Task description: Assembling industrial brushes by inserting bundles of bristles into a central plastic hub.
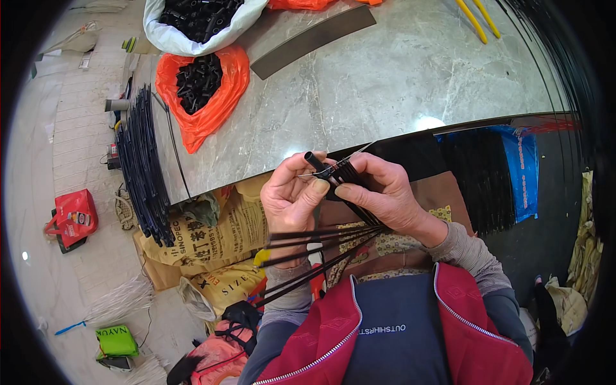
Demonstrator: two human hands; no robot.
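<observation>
A person's left hand (292, 196) and right hand (378, 192) both grip a bundle of thin black rods (321, 247) beside a grey marble table (385, 83); an orange bag of black tubes (202, 90) sits there, above the pale tiled floor (70, 147).

Head view, 1 camera: worn on the person's head, wide fisheye, facing steeply down and forward. Near field: left hand (292, 196) and right hand (385, 196), close under the lens at picture centre. Upper field: the grey marble table (385, 83), its near edge bending across the middle. Left field: tiled floor (70, 160), farther off.
</observation>
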